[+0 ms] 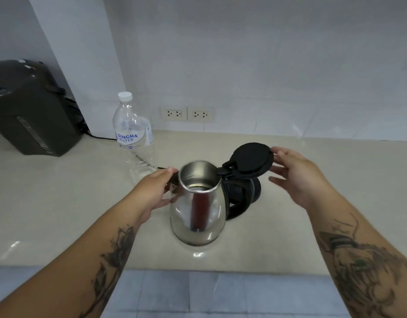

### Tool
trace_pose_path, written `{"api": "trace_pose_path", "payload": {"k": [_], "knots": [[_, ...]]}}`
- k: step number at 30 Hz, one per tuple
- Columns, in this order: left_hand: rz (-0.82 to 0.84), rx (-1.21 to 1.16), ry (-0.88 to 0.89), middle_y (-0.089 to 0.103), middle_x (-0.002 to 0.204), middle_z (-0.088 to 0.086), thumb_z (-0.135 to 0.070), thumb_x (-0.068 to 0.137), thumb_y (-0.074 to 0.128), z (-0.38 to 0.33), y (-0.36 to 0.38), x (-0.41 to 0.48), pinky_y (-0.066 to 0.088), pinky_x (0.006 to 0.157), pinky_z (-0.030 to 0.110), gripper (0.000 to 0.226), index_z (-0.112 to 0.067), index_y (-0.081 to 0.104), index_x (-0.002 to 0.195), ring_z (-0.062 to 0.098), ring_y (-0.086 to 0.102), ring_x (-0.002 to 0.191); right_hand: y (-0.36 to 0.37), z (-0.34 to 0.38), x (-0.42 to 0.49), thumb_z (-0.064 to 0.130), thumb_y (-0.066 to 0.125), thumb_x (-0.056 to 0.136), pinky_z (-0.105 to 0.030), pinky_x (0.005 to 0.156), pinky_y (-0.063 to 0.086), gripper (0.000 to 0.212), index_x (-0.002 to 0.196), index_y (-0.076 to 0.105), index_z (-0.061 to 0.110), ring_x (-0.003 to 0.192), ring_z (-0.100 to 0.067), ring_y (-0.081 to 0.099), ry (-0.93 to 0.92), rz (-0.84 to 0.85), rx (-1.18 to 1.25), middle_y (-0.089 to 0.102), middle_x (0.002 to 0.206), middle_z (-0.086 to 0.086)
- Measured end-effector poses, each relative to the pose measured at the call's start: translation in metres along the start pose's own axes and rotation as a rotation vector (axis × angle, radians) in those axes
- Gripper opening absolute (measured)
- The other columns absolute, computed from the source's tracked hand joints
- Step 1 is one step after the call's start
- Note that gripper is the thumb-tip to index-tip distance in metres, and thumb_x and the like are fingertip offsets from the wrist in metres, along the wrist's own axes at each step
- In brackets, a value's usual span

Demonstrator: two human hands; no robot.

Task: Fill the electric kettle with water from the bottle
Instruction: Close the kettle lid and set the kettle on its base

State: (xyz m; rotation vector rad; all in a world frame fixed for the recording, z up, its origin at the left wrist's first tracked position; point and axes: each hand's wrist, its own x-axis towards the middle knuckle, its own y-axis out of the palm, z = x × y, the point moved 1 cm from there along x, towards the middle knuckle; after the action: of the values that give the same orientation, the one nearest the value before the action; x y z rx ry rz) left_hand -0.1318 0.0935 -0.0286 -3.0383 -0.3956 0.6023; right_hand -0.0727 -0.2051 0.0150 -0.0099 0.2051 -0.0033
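Observation:
A shiny steel electric kettle (198, 210) with a black handle stands in the middle of the beige counter. Its black lid (249, 160) is swung up and back, so the inside shows. My left hand (153, 191) rests against the kettle's left side near the rim. The fingertips of my right hand (296, 175) touch the right edge of the raised lid. A clear water bottle (134, 134) with a white cap and a blue label stands upright behind and to the left of the kettle, with its cap on.
A dark appliance (30, 111) sits at the back left, its black cord running along the counter (60, 203) behind the bottle. Two wall sockets (187, 114) are set low in the white wall. The counter's front edge lies just below the kettle.

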Motion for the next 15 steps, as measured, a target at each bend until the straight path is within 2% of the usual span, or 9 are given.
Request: {"api": "trace_pose_path", "payload": {"k": [2,3,5,7,11,13,15], "knots": [[-0.019,-0.018,0.016,0.058,0.082,0.001,-0.031,0.103,0.042,0.001,0.004,-0.001,0.053,0.069,0.028,0.032,-0.021,0.07,0.115,0.014,0.054,0.086,0.002,-0.013,-0.005,0.028,0.046,0.099,-0.042,0.095,0.049,0.03,0.124,0.06,0.021,0.115,-0.024,0.062,0.021,0.047,0.054,0.07,0.114,0.003],[-0.025,-0.021,0.022,0.057,0.079,0.002,-0.03,0.103,0.042,0.002,0.006,-0.001,0.055,0.071,0.03,0.032,-0.021,0.071,0.112,0.015,0.052,0.085,0.003,-0.016,-0.008,0.031,0.049,0.098,-0.044,0.098,0.047,0.03,0.124,0.06,0.023,0.114,-0.023,0.063,0.024,0.067,0.068,0.07,0.116,0.003],[-0.033,-0.009,0.027,0.056,0.079,0.001,-0.029,0.102,0.041,0.004,0.007,0.0,0.053,0.087,0.038,0.032,-0.022,0.072,0.106,0.015,0.051,0.087,0.007,-0.017,-0.011,0.038,0.056,0.093,-0.047,0.103,0.044,0.033,0.123,0.062,0.026,0.111,-0.018,0.066,0.018,0.098,0.089,0.07,0.119,0.004],[-0.04,0.001,0.027,0.056,0.079,0.001,-0.03,0.102,0.042,0.005,0.007,0.0,0.05,0.095,0.043,0.031,-0.022,0.072,0.104,0.016,0.051,0.088,0.01,-0.015,-0.015,0.042,0.061,0.088,-0.046,0.104,0.043,0.036,0.122,0.062,0.028,0.105,-0.013,0.069,0.012,0.118,0.086,0.071,0.117,0.006],[-0.039,0.014,0.035,0.055,0.08,0.002,-0.03,0.101,0.044,0.006,0.007,-0.003,0.05,0.094,0.043,0.031,-0.019,0.072,0.108,0.015,0.05,0.086,0.019,-0.009,-0.018,0.036,0.064,0.085,-0.044,0.105,0.041,0.029,0.114,0.064,0.03,0.088,-0.005,0.071,0.016,0.131,0.013,0.074,0.098,0.016],[-0.045,0.007,0.037,0.055,0.081,0.002,-0.031,0.101,0.044,0.005,0.008,-0.003,0.052,0.088,0.039,0.03,-0.02,0.072,0.105,0.014,0.051,0.085,0.024,-0.004,-0.018,0.036,0.064,0.086,-0.04,0.103,0.042,0.023,0.108,0.065,0.031,0.082,-0.003,0.07,0.003,0.134,-0.033,0.075,0.089,0.016],[-0.05,-0.005,0.038,0.055,0.08,0.001,-0.03,0.101,0.045,0.005,0.008,-0.004,0.053,0.08,0.034,0.029,-0.022,0.072,0.101,0.013,0.052,0.081,0.032,0.006,-0.019,0.033,0.062,0.087,-0.028,0.087,0.05,0.022,0.108,0.065,0.03,0.081,-0.001,0.07,-0.034,0.13,-0.049,0.075,0.092,0.012]]}}
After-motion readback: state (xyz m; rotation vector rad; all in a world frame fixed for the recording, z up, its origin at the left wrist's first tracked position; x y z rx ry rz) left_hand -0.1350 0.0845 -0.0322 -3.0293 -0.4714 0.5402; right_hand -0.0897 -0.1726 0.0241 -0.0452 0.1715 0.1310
